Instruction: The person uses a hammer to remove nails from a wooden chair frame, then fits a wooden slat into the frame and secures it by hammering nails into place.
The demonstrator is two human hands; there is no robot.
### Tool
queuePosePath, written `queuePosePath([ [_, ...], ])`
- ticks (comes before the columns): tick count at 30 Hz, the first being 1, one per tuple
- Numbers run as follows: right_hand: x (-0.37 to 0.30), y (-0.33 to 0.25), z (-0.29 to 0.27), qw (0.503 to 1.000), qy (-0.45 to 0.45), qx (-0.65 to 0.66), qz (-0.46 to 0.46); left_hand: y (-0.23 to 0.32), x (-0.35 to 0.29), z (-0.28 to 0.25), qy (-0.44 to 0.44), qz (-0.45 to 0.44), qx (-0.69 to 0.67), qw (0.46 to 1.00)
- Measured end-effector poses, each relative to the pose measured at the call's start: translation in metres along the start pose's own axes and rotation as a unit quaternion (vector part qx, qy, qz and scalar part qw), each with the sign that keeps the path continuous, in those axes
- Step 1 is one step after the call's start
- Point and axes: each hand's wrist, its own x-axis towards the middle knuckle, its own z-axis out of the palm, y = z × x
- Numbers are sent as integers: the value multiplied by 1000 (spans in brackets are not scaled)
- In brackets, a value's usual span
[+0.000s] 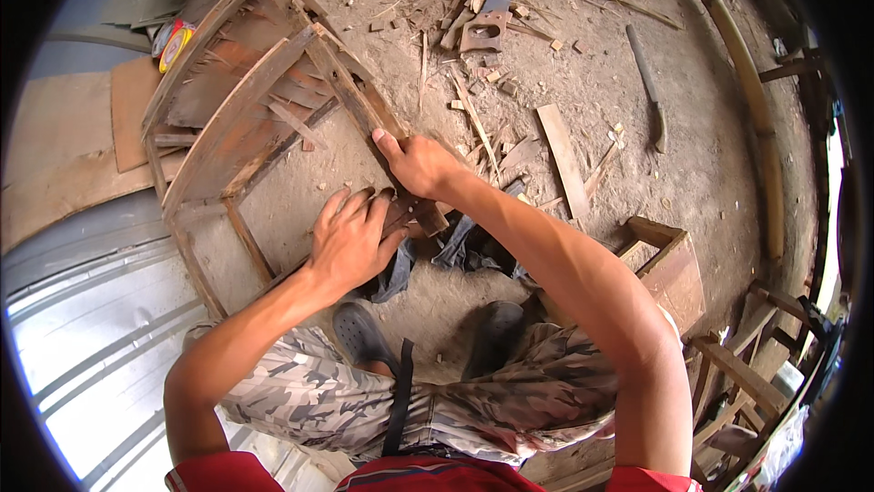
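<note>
Looking down from the head camera, the view has a wooden frame (241,114) lying ahead of the person and to the left, its two curved boards side by side, with one straight rail (350,96) along its right edge. That rail's long axis runs slantwise, from the far upper left down toward the person's feet, and its near end stops just in front of the knees. The right hand (423,167) is on this near stretch, wrapped over the wood with the thumb laid along the top face; its forearm crosses in from the lower right, so it meets the rail from the side away from the frame. The left hand (353,235) is closer to the body, on the frame's side of the rail, palm down with fingers spread toward a dark wooden piece by the rail's near end; whether it pinches that piece or only rests there I cannot tell. Of the two, the right sits farther up the rail, while the left is nearer the bare gap inside the frame. A handsaw (492,23) lies well apart, beyond the right hand.
</note>
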Motion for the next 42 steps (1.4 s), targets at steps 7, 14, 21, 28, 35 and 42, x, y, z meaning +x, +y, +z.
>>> queuePosePath([
  [7,32,15,-18,993,-110,37,-34,-1,-37,-4,-17,-105,21,994],
  [14,28,32,9,991,0,113,-72,6,-45,14,17,-181,6,983],
  [21,13,35,11,984,66,156,-56,15,-43,27,122,-196,75,970],
  [28,1,29,19,982,90,165,-32,20,-55,54,240,-241,129,931],
  [35,12,38,20,988,115,87,-54,24,-49,64,306,-265,137,904],
  [42,24,49,26,980,164,83,-81,27,-49,62,307,-278,119,902],
])
